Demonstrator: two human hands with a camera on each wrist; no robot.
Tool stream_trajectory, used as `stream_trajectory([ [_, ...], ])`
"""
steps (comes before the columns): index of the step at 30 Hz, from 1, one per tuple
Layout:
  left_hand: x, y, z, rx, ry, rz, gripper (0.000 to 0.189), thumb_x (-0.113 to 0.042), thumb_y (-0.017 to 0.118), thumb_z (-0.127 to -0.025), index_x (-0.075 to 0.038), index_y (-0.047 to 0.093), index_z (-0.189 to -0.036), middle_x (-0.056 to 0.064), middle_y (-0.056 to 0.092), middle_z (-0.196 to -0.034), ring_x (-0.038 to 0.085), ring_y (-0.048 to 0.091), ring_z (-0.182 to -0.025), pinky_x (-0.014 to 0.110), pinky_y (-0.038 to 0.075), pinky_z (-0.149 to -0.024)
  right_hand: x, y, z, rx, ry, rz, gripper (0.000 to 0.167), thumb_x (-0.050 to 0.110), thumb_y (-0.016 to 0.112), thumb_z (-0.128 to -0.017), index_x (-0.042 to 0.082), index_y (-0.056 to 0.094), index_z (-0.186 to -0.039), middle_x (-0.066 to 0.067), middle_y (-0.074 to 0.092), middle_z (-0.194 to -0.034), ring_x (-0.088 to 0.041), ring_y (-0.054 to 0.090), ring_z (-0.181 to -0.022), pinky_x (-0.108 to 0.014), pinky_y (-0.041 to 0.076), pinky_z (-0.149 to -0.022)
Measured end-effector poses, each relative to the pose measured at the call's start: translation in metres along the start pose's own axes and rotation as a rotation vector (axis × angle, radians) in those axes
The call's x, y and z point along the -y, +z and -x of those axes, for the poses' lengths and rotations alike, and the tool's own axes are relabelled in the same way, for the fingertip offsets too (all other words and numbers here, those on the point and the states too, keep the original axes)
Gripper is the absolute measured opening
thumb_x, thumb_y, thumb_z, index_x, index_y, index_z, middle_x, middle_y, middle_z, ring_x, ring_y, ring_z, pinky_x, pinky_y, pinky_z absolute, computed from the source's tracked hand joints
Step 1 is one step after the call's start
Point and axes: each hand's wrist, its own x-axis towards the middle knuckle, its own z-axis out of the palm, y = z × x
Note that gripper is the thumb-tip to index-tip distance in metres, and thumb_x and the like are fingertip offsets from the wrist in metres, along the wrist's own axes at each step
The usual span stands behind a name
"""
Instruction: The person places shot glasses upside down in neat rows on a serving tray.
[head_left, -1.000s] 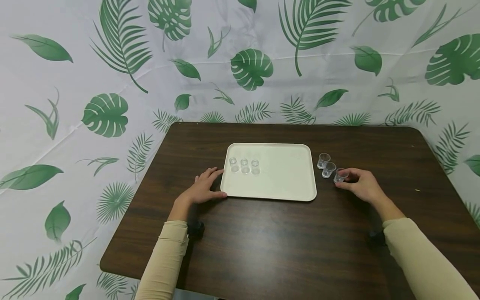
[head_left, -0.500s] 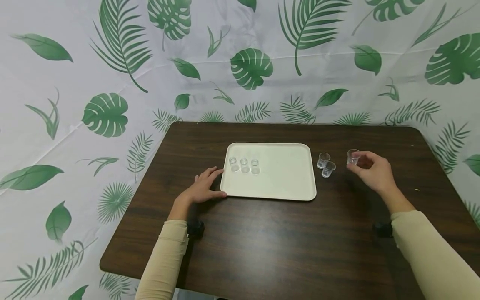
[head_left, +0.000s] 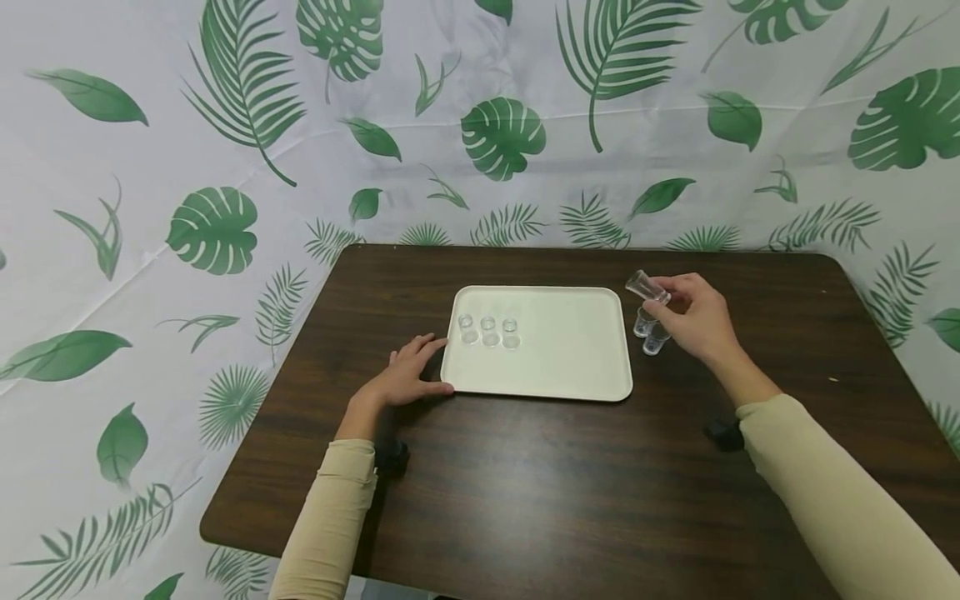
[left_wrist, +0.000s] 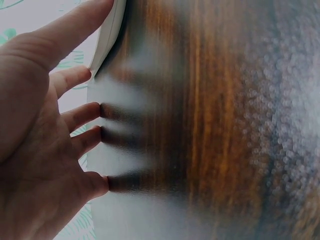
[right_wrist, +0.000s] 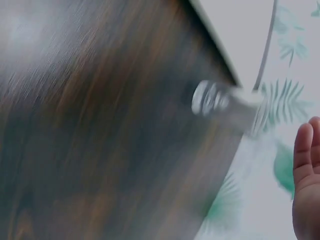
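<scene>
My right hand (head_left: 697,321) pinches a clear shot glass (head_left: 645,285) between thumb and fingers, tipped on a slant. It is held over two more shot glasses standing on the table, one farther back (head_left: 642,325) and one nearer (head_left: 656,342), partly covered by the hand. In the right wrist view, a blurred shot glass (right_wrist: 227,105) shows near the tray corner. My left hand (head_left: 405,375) lies with fingers spread at the left edge of a cream tray (head_left: 570,346); its thumb meets the front left corner. Three small glasses (head_left: 490,332) stand in a row on the tray's left side.
A dark wooden table (head_left: 525,483) with rounded corners carries everything. White cloth (head_left: 420,167) printed with green leaves hangs behind it and on both sides. A black wrist device (head_left: 723,435) sits under the right forearm, another (head_left: 392,457) under the left.
My right hand lifted the nearest shot glass off the table, drew it back and right, then swung left and tilted it above the other two. The left hand and tray stayed put.
</scene>
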Motion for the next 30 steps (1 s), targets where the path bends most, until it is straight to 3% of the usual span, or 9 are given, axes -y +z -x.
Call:
stream_trajectory([
  [4,0.0,0.0,-0.001,0.001,-0.004,0.003,0.09,-0.048,0.073,-0.086,-0.018,0.026,-0.157,0.016,0.015,-0.161,0.039,0.01,-0.147,0.07,0.006,-0.108,0.013,0.02,-0.005,0.061,-0.04,-0.004,0.036,0.015,0.074,-0.089,0.001,0.068,-0.121,-0.013,0.061,-0.106,-0.028,0.063,-0.086,-0.015,0.045,-0.067],
  [12,-0.001,-0.001,0.0,0.001,0.0,0.002,0.09,-0.048,0.073,-0.086,-0.018,0.027,-0.157,0.017,0.016,-0.16,0.04,0.012,-0.146,0.07,0.006,-0.108,0.031,0.059,-0.007,0.158,-0.012,-0.007,0.034,0.016,0.076,-0.087,0.004,0.065,-0.117,-0.012,0.066,-0.1,-0.026,0.061,-0.086,-0.04,0.045,-0.073],
  [16,-0.001,-0.001,0.001,0.0,-0.003,0.003,0.09,-0.048,0.073,-0.086,-0.018,0.027,-0.157,0.017,0.016,-0.16,0.04,0.011,-0.146,0.07,0.006,-0.108,0.04,0.079,-0.005,0.186,-0.013,0.003,0.031,0.014,0.075,-0.087,0.002,0.066,-0.115,-0.013,0.067,-0.101,-0.028,0.064,-0.088,-0.043,0.046,-0.076],
  [22,0.0,-0.001,0.001,-0.007,-0.001,0.002,0.09,-0.049,0.073,-0.086,-0.018,0.027,-0.157,0.017,0.016,-0.161,0.039,0.011,-0.147,0.07,0.007,-0.108,0.052,0.108,-0.002,0.234,-0.047,0.027,0.036,0.014,0.073,-0.089,0.004,0.067,-0.124,-0.014,0.064,-0.109,-0.029,0.063,-0.091,-0.045,0.048,-0.077],
  [30,-0.001,-0.002,0.002,-0.007,0.003,0.011,0.09,-0.048,0.074,-0.085,-0.018,0.027,-0.157,0.018,0.017,-0.16,0.04,0.012,-0.146,0.07,0.007,-0.108,0.063,0.134,0.0,0.285,-0.051,0.055,0.038,0.011,0.072,-0.089,0.008,0.066,-0.127,-0.011,0.062,-0.11,-0.027,0.061,-0.094,-0.043,0.048,-0.079],
])
